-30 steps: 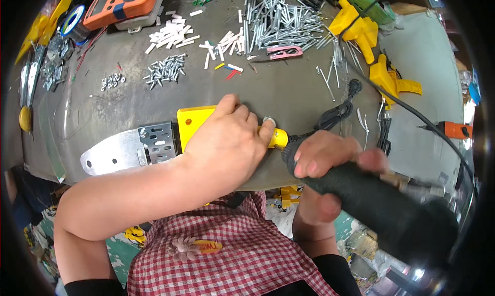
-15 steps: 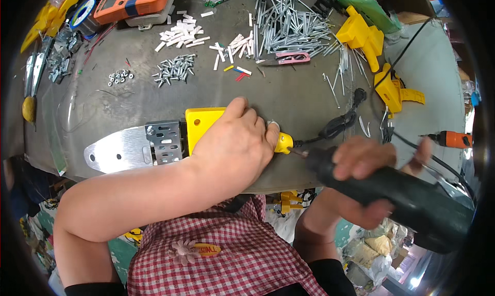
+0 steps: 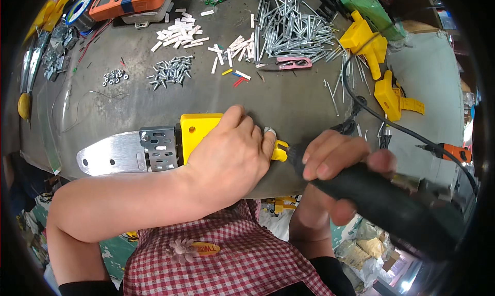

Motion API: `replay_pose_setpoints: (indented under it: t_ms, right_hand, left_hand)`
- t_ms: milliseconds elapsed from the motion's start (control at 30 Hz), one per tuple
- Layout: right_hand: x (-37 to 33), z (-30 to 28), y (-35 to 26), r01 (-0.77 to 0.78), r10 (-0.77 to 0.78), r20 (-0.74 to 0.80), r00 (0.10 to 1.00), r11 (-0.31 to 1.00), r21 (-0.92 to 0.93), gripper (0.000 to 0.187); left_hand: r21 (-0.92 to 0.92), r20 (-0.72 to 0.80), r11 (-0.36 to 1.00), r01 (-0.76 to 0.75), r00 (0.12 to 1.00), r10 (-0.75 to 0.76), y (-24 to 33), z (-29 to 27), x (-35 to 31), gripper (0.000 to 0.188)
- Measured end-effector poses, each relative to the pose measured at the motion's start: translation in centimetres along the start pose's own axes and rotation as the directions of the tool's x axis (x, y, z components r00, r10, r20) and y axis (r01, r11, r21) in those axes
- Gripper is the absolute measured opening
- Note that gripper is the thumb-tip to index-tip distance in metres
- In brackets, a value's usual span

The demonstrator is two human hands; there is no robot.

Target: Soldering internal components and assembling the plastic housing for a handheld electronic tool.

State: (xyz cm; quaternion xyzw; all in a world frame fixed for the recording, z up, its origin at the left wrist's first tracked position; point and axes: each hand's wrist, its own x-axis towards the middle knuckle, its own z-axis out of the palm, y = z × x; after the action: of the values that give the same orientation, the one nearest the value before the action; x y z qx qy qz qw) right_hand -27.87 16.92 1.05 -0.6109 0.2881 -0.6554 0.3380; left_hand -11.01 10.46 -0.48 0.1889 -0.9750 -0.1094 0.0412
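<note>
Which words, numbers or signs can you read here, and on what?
Yellow oval patch on checked apron: lettering present, wording not copied here.
Orange meter: any markings too small to read.
Black tool in the right hand: blurred, nothing readable.
Yellow housing under the left hand: nothing readable.

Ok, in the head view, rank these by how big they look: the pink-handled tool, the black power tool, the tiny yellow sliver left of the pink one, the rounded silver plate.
1. Black power tool; probably nearer the camera, which may enlarge it
2. Rounded silver plate
3. Pink-handled tool
4. Tiny yellow sliver
</note>
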Motion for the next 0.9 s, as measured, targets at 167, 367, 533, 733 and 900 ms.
replay_pose_setpoints:
  t_ms: [167, 367, 533, 733, 900]
  right_hand:
    - [-0.3, 1.5, 0.1, 0.000, -0.001, -0.057, 0.998, 1.000, -0.027, 0.069]
    - [0.0, 4.0, -0.7, -0.105, 0.039, -0.391, 0.919, 0.983, -0.149, 0.092]
    - [0.2, 4.7, -3.7, 0.152, -0.221, -0.328, 0.918, 0.962, -0.225, 0.100]
    - [-0.9, 7.0, -2.8, 0.180, -0.182, 0.055, 0.982, 0.983, 0.024, 0.093]
    - [-1.4, 7.5, -0.6, 0.206, -0.195, 0.212, 0.958, 0.978, -0.032, 0.084]
  left_hand:
    - [0.047, -0.029, 0.999, -0.008, 1.000, 0.010, 0.2, 0.2, -0.4, 0.039]
    - [0.000, 0.267, 1.000, -0.001, 0.964, 0.001, -0.3, -1.2, 1.2, 0.036]
    - [0.002, 0.158, 0.996, -0.091, 0.983, 0.090, -1.2, -0.2, 1.0, 0.032]
    - [-0.057, 0.128, 0.992, -0.112, 0.985, 0.118, -1.7, 0.0, 1.4, 0.032]
    - [-0.030, 0.141, 0.995, -0.097, 0.985, 0.101, -1.7, 0.0, 1.3, 0.034]
